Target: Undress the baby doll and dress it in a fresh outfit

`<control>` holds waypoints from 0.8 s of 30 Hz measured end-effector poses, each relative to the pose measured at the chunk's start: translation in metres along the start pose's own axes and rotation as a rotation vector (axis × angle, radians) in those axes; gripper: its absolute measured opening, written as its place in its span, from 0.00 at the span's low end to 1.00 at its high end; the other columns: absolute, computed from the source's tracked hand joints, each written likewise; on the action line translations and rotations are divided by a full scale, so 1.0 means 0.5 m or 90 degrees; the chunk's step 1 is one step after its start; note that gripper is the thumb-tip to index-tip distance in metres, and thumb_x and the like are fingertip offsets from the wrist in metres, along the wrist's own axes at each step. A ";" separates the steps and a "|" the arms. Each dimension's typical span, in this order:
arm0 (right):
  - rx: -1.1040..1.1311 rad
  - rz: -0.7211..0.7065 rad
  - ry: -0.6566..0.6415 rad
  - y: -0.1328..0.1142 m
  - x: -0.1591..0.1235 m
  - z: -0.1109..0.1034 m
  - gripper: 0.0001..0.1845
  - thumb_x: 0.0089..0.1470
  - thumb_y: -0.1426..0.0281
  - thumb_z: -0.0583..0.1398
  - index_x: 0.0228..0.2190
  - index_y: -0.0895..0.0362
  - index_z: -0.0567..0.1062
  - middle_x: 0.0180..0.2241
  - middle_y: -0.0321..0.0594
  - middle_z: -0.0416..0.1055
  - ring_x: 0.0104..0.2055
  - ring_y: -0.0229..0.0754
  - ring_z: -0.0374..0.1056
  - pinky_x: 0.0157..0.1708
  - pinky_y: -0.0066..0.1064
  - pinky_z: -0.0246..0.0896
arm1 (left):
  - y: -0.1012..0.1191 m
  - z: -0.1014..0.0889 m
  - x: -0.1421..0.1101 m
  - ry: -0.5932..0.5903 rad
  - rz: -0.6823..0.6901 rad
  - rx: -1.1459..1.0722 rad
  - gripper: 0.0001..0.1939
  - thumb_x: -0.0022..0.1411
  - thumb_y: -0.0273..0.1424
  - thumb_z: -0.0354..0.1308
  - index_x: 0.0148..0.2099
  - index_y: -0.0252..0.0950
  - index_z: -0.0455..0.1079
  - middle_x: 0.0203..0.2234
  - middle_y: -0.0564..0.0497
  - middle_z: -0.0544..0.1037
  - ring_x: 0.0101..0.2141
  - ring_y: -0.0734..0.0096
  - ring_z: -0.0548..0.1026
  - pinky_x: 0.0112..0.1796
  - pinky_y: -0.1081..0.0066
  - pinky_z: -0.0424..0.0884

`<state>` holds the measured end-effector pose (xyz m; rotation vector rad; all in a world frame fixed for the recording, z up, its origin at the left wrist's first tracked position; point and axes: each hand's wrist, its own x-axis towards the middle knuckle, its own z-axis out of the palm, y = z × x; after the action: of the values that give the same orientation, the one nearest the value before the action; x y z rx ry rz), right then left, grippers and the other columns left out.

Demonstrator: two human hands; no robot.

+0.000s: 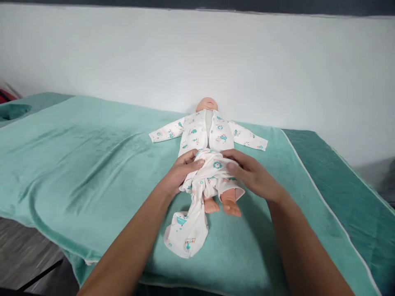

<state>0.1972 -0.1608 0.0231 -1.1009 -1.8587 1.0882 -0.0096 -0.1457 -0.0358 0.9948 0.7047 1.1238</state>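
A baby doll (207, 104) lies on its back on a teal blanket (92, 156), head toward the wall. It wears a white patterned jacket (197, 133) with sleeves spread out. White patterned trousers (188, 230) are bunched at its waist, one empty leg trailing toward me. Both bare feet (222, 205) stick out. My left hand (180, 170) grips the trousers' waistband at the doll's left side. My right hand (251, 172) holds the waistband on the other side, fingers curled onto the cloth.
The blanket covers a table set against a white wall (216, 57). A darker teal cover (339, 181) shows at the right edge. At far left lie a teal cushion (14, 111) and something red (5, 96). Grey floor (21, 250) lies below left.
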 end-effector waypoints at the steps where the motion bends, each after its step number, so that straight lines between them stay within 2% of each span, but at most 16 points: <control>1: -0.034 0.016 -0.037 -0.017 0.021 0.004 0.15 0.58 0.55 0.61 0.37 0.53 0.78 0.34 0.36 0.74 0.36 0.43 0.68 0.35 0.32 0.60 | -0.005 0.003 0.002 0.026 0.018 -0.016 0.20 0.49 0.42 0.72 0.33 0.36 0.68 0.26 0.56 0.72 0.26 0.77 0.69 0.29 0.76 0.65; 3: -0.088 0.034 -0.102 -0.036 0.059 0.021 0.15 0.52 0.54 0.66 0.29 0.54 0.78 0.27 0.34 0.72 0.31 0.40 0.65 0.30 0.30 0.57 | -0.011 0.008 0.008 0.086 0.048 -0.045 0.20 0.49 0.43 0.71 0.33 0.37 0.67 0.26 0.57 0.71 0.27 0.77 0.69 0.31 0.76 0.66; 4: -0.085 0.039 -0.121 -0.036 0.073 0.031 0.15 0.51 0.55 0.67 0.28 0.55 0.78 0.26 0.34 0.72 0.31 0.40 0.65 0.30 0.30 0.56 | -0.013 0.009 0.011 0.110 0.054 -0.058 0.20 0.50 0.44 0.71 0.33 0.37 0.67 0.26 0.58 0.71 0.27 0.78 0.69 0.31 0.76 0.67; 7: 0.045 0.060 -0.100 -0.006 0.091 0.056 0.13 0.50 0.58 0.67 0.31 0.55 0.79 0.30 0.34 0.74 0.33 0.41 0.68 0.32 0.29 0.60 | -0.016 0.004 0.015 0.130 0.052 -0.059 0.20 0.52 0.45 0.70 0.33 0.37 0.67 0.25 0.58 0.71 0.26 0.78 0.68 0.30 0.76 0.66; 11: 0.328 0.129 0.035 0.040 0.085 0.059 0.12 0.48 0.61 0.67 0.29 0.55 0.75 0.26 0.33 0.71 0.27 0.37 0.65 0.28 0.28 0.60 | -0.006 -0.005 0.004 0.054 0.037 0.044 0.22 0.51 0.48 0.70 0.34 0.35 0.70 0.25 0.57 0.71 0.25 0.78 0.67 0.27 0.78 0.63; 15: 0.439 0.128 0.059 0.047 0.085 0.053 0.12 0.47 0.63 0.68 0.28 0.54 0.72 0.25 0.31 0.68 0.25 0.36 0.62 0.26 0.27 0.59 | 0.009 -0.003 -0.016 -0.068 -0.034 0.075 0.27 0.45 0.39 0.75 0.46 0.36 0.73 0.36 0.52 0.78 0.35 0.70 0.75 0.35 0.74 0.70; 17: 0.443 0.114 0.044 0.043 0.084 0.052 0.13 0.48 0.61 0.69 0.30 0.54 0.73 0.27 0.32 0.69 0.27 0.36 0.63 0.28 0.27 0.61 | 0.010 0.001 -0.021 -0.055 -0.062 0.063 0.27 0.45 0.35 0.75 0.48 0.36 0.73 0.36 0.51 0.78 0.35 0.68 0.76 0.37 0.72 0.71; 20: 0.375 0.092 0.012 0.035 0.079 0.049 0.15 0.51 0.57 0.68 0.32 0.53 0.73 0.29 0.32 0.70 0.28 0.37 0.65 0.30 0.28 0.62 | 0.001 0.003 -0.017 0.047 -0.024 0.006 0.22 0.48 0.33 0.72 0.45 0.36 0.72 0.29 0.55 0.75 0.29 0.72 0.73 0.32 0.73 0.69; 22: 0.280 0.070 -0.050 0.029 0.074 0.045 0.17 0.51 0.56 0.68 0.33 0.54 0.73 0.30 0.32 0.71 0.30 0.37 0.66 0.31 0.28 0.61 | -0.006 0.001 -0.010 0.110 0.029 -0.054 0.19 0.46 0.31 0.71 0.41 0.37 0.72 0.26 0.57 0.73 0.25 0.75 0.70 0.29 0.75 0.67; 24: 0.175 0.040 -0.151 0.020 0.071 0.039 0.18 0.48 0.57 0.70 0.36 0.54 0.75 0.34 0.34 0.74 0.35 0.40 0.69 0.34 0.29 0.63 | -0.009 -0.001 -0.004 0.147 0.068 -0.114 0.15 0.45 0.30 0.70 0.35 0.36 0.69 0.24 0.58 0.71 0.23 0.78 0.67 0.26 0.76 0.64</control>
<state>0.1698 -0.1316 0.0118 -0.9078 -1.7912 1.5149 -0.0088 -0.1477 -0.0403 0.7654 0.7262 1.3853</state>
